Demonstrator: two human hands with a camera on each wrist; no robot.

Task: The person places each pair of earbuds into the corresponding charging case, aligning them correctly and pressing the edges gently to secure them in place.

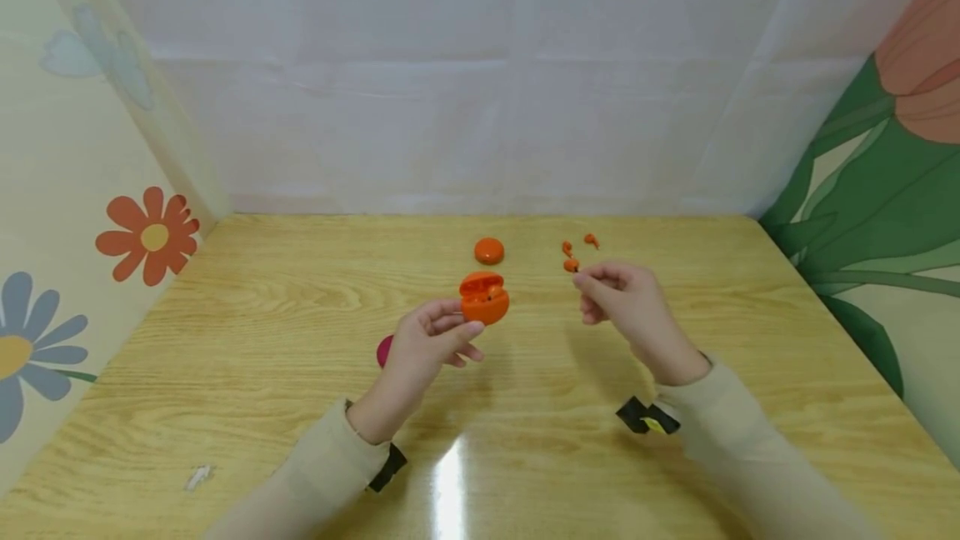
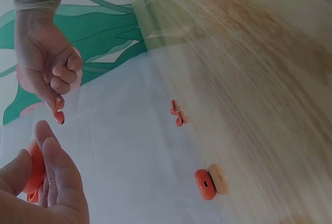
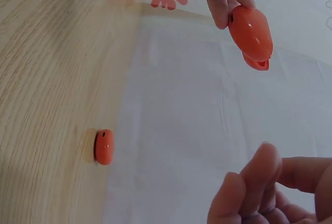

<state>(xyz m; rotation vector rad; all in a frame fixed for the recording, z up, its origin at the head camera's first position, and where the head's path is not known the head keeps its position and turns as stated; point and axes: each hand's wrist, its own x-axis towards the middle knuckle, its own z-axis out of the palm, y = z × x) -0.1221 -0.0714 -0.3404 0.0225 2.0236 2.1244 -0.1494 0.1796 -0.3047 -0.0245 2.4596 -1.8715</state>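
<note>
Here's the closed orange case (image 1: pixel 489 251), sitting on the wood-grain table (image 1: pixel 315 407), and everything plays out around it! On the near side of it, up in the air, is the flip-top orange case (image 1: pixel 485 307), lid raised, and the left hand (image 1: pixel 422 348) has it gripped between thumb and fingers. What sits inside its hollow is too small to tell. Over to the right of the closed orange case, the right hand (image 1: pixel 628 307) pinches one orange earbud (image 1: pixel 571 266) at the fingertips, the other fingers folded in, and the bud hangs well apart from the flip-top orange case. Also right of our landmark, a pair lies on the table: the nearer earbud (image 1: pixel 567 248) and, just beside it, the farther earbud (image 1: pixel 592 240). Left of the landmark and closer to the person, a magenta case (image 1: pixel 384 351) peeks out, partly hidden by the left hand. And beyond the landmark, a pale cloth (image 1: pixel 375 107) hangs as the backdrop!
</note>
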